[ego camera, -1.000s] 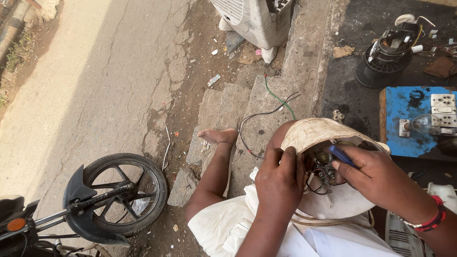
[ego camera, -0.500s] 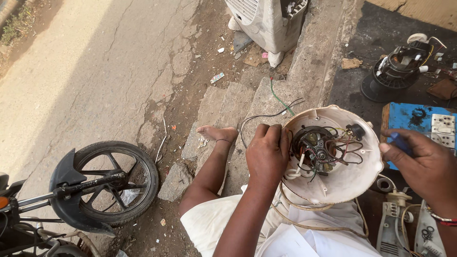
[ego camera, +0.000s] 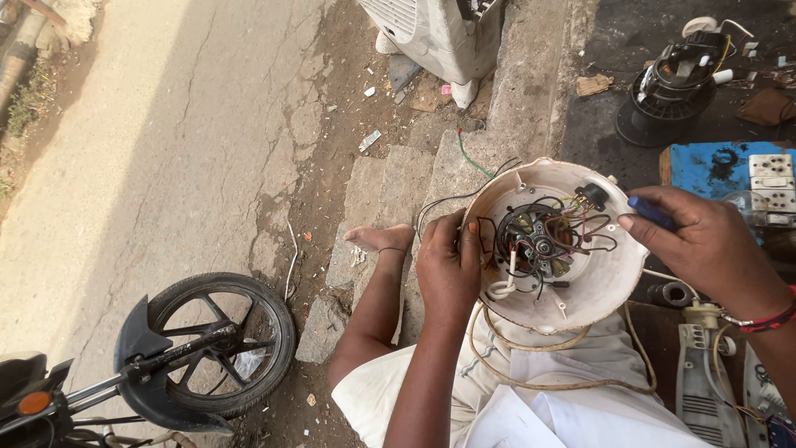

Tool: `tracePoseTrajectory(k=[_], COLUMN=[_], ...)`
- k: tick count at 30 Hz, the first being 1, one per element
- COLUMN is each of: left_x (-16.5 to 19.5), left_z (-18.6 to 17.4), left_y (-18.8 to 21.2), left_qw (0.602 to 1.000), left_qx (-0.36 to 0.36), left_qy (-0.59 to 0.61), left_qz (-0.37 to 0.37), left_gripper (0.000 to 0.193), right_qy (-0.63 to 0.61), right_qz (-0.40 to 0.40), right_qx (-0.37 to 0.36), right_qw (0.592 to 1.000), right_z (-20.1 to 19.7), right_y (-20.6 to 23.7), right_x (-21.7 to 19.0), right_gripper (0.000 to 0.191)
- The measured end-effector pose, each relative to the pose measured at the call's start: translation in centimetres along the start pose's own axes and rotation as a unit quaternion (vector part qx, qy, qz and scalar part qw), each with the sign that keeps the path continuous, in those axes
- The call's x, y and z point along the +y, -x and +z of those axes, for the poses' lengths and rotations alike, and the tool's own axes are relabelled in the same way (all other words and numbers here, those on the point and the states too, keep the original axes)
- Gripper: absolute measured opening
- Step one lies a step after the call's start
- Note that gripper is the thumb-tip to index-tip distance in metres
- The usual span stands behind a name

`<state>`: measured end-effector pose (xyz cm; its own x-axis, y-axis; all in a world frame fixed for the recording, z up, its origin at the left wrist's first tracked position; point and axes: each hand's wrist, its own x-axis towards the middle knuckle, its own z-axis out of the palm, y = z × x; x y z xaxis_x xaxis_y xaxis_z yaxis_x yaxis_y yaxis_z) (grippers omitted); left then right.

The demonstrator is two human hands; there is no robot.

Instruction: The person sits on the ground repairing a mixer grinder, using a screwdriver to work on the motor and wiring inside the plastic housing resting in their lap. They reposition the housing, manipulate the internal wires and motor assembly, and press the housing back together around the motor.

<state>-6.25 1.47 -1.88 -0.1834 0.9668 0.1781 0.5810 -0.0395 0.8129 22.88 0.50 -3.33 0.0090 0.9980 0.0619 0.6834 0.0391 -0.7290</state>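
Observation:
A round cream plastic housing (ego camera: pixel 604 282) rests on my lap, open side up, with a dark motor core (ego camera: pixel 539 245) and tangled coloured wires inside. My left hand (ego camera: pixel 450 261) grips its left rim, fingers curled over the edge. My right hand (ego camera: pixel 705 241) is at the right rim and holds a blue-handled tool (ego camera: pixel 651 211) whose tip is hidden behind my fingers. A cream cord (ego camera: pixel 531 377) loops from under the housing across my white clothing.
A black motor base (ego camera: pixel 672 91) sits at the back right, beside a blue board with white switches (ego camera: pixel 738 170). A white appliance (ego camera: pixel 439 33) stands on the kerb. A motorbike front wheel (ego camera: pixel 220 340) is at the lower left. My bare foot (ego camera: pixel 377 239) rests on stone steps.
My right hand has come back to the housing's right rim after pulling away to the right. The housing now lies more open towards the camera. My left hand keeps its grip.

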Motion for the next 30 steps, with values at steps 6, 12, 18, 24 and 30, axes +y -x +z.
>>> tracePoseTrajectory(k=[6, 12, 18, 24, 30], left_x=[0.1, 2.2, 4.2, 3.4, 2.3], left_z=[-0.8, -2.8, -3.2, -1.8, -1.4], left_y=[0.2, 1.0, 0.6, -1.2, -0.8], left_qw=[0.999, 0.98, 0.871, 0.841, 0.845], left_qx=[-0.033, 0.009, -0.167, -0.246, -0.2], left_qy=[0.014, -0.103, -0.355, -0.414, -0.391], left_qz=[0.01, 0.17, 0.297, 0.246, 0.305], left_gripper=[0.031, 0.039, 0.028, 0.021, 0.027], right_qy=[0.119, 0.101, 0.07, 0.049, 0.056], right_qz=[0.072, -0.006, -0.014, -0.01, 0.005], right_qx=[-0.076, -0.039, -0.048, -0.058, -0.056], right_qw=[0.987, 0.994, 0.996, 0.997, 0.997], right_z=[-0.3, -0.2, -0.3, -0.3, -0.3], right_y=[-0.2, -0.9, -1.8, -1.8, -1.4], right_x=[-0.6, -0.8, -2.2, -3.3, -3.3], right_gripper=[0.044, 0.041, 0.04, 0.037, 0.036])
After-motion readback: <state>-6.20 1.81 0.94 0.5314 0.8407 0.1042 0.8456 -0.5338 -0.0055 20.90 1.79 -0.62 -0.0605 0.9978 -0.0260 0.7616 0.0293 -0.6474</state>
